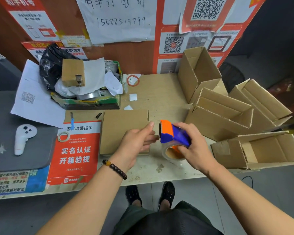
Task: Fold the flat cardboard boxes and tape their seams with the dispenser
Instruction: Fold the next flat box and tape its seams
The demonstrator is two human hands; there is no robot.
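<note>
— Cardboard everywhere on this bench [159, 92]. How far along are we?

— Judging by the pile, well underway. Take the flat box [122, 131] in the middle as the landmark: to its right sit several boxes already folded up. The tallest folded box [199, 72] stands at the back, two more folded boxes [217, 116] and [261, 102] lean just in front of it, and another open box [261, 150] lies on its side nearest the edge. I can't make out tape on their seams from here.

— And the flat one?

— Not yet folded, lying flat on the bench, partly over the red notice [76, 150] at its left.

— What are the hands doing?

— The left hand [139, 141] rests on the flat box's right edge, fingers straight and loose, reaching toward the dispenser. The right hand [193, 146] is curled round the blue and orange tape dispenser [173, 134], held just right of the flat box, its clear roll hanging below.

— So what's left?

— At least this one box to fold and tape, I'd say. A small spare tape roll [63, 136] lies on the notice, untouched.
</note>
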